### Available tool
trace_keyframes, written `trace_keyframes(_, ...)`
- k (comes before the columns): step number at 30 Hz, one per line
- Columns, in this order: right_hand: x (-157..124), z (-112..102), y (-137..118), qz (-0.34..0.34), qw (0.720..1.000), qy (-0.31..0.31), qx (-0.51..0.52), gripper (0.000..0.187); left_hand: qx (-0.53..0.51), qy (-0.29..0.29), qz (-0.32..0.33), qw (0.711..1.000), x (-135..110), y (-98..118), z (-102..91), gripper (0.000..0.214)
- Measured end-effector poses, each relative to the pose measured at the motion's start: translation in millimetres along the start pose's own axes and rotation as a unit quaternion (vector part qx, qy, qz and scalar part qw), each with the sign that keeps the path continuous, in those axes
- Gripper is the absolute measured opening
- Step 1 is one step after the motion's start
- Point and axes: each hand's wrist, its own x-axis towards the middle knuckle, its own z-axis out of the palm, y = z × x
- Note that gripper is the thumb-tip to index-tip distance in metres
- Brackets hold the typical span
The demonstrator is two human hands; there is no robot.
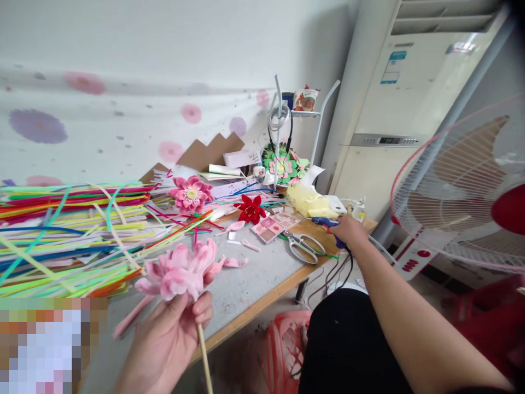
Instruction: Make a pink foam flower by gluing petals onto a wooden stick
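Low in the head view, my left hand [174,328] is closed around the base of a pink fuzzy flower [180,271], where its petals meet a thin wooden stick [204,358]. Far to the right, at the table's end, my right hand [353,232] grips a blue hot glue gun [325,221]; its trigger is hidden by the fingers. Grey-handled scissors [305,249] lie just left of the glue gun. Behind the held flower are loose pink petals [234,262] and a makeup palette [275,225].
Bundled coloured pipe cleaners [74,235] cover the table's left. A finished pink flower [191,194] and a red flower [250,209] lie farther back. On the right is a fan [459,191]; below the table edge [250,312] is a red plastic stool [283,342].
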Motion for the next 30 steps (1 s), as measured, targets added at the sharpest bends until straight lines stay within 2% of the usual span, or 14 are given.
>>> trace_keyframes(5,-22,-24,5,0.038,0.981,0.052,0.182,0.027,-0.023,-0.008,-0.006,1.000,-2,-4,-5.4,0.012)
trace_keyframes(7,-37,-31,-1,0.031,0.955,0.052,0.289,0.028,-0.037,-0.005,-0.019,0.999,-3,-6,-5.1,0.012)
trace_keyframes(10,-69,-40,-19,0.006,0.891,0.019,0.453,0.033,-0.068,-0.006,-0.047,0.997,-6,-7,-1.2,0.017)
trace_keyframes(14,-121,-45,-51,-0.013,0.809,-0.077,0.583,0.032,-0.114,-0.018,-0.061,0.991,-7,-9,3.1,0.025)
trace_keyframes(15,-135,-45,-58,-0.013,0.786,-0.118,0.607,0.030,-0.121,-0.020,-0.063,0.990,-7,-10,3.3,0.027)
trace_keyframes(17,-162,-43,-71,0.000,0.719,-0.226,0.657,0.027,-0.131,-0.024,-0.066,0.989,-6,-12,2.9,0.028)
trace_keyframes(19,-187,-39,-83,-0.007,0.677,-0.302,0.671,0.026,-0.139,-0.029,-0.069,0.987,-7,-14,2.0,0.029)
trace_keyframes(20,-197,-37,-88,-0.020,0.666,-0.331,0.668,0.027,-0.143,-0.032,-0.074,0.987,-7,-15,1.7,0.029)
trace_keyframes(22,-213,-34,-95,-0.058,0.669,-0.370,0.642,0.029,-0.147,-0.038,-0.079,0.985,-8,-17,1.2,0.028)
trace_keyframes(24,-222,-30,-100,-0.110,0.697,-0.380,0.598,0.028,-0.143,-0.043,-0.089,0.985,-9,-19,1.2,0.026)
trace_keyframes(27,-227,-24,-100,-0.190,0.745,-0.350,0.536,0.026,-0.141,-0.048,-0.103,0.984,-9,-21,1.5,0.024)
trace_keyframes(30,-229,-19,-99,-0.222,0.768,-0.326,0.505,0.026,-0.144,-0.063,-0.102,0.982,-8,-23,0.7,0.025)
